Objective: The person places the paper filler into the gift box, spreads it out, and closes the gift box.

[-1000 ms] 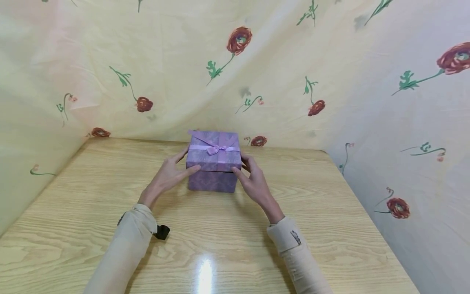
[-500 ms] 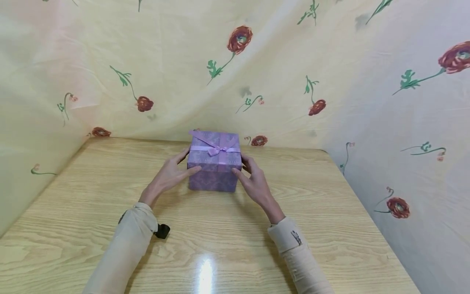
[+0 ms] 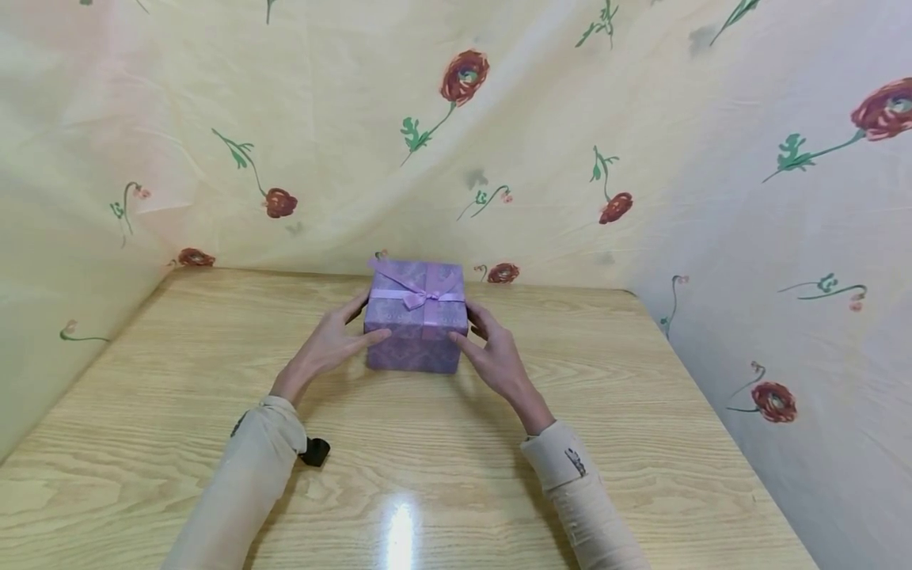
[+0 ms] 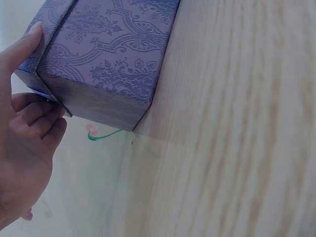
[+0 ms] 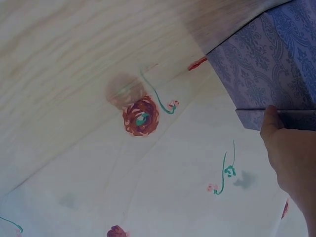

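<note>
A purple patterned gift box [image 3: 413, 359] stands on the table near the back wall. Its lid [image 3: 390, 317], with a lilac ribbon and bow [image 3: 422, 297], sits down over the upper part. My left hand [image 3: 329, 342] grips the lid's left side, thumb on the front face, fingers along the side. From the right, my right hand [image 3: 496, 355] grips the lid the same way. In the left wrist view, the left fingers [image 4: 42, 118] are bent at the lid's lower edge. A right fingertip [image 5: 271, 114] touches the lid's rim [image 5: 251, 119] in the right wrist view.
The wood-grain table [image 3: 606, 475] meets a cream floral cloth [image 3: 342, 158] hung behind it and along both sides. A small black object [image 3: 315, 452] shows beside the left sleeve [image 3: 249, 467]. A bright reflection lies on the front of the tabletop.
The lid has come down over the box between both hands, and the dark gap under its front edge is gone. Both hands have kept their hold and sunk slightly with it.
</note>
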Demonstrator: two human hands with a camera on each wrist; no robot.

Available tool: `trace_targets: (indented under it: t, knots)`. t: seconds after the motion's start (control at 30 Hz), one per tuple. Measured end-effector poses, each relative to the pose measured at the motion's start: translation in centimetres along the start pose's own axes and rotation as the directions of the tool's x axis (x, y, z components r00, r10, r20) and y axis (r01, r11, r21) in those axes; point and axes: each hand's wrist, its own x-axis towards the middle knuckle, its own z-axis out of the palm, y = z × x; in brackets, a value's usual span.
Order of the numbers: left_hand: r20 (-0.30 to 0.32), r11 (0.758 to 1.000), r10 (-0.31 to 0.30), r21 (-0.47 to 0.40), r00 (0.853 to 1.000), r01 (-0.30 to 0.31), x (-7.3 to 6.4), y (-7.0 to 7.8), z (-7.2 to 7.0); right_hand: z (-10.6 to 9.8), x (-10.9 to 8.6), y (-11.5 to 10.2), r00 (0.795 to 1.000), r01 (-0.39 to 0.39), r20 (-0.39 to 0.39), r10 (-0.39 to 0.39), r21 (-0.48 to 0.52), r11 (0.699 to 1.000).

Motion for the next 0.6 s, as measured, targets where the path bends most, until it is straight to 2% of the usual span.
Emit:
trace_targets:
  t: [0.27, 0.6]
  knots:
    - [0.013, 1.000, -0.022, -0.011, 1.000, 0.022, -0.14, -0.24, 0.22, -0.04, 0.16, 0.22, 1.000, -0.020, 0.016, 0.020, 0.000, 1.000]
    - [0.032, 0.999, -0.047, 0.005, 0.998, 0.046, -0.26, -0.32, 0.34, -0.24, 0.22, 0.19, 0.995, -0.084, 0.051, 0.085, -0.024, 0.996]
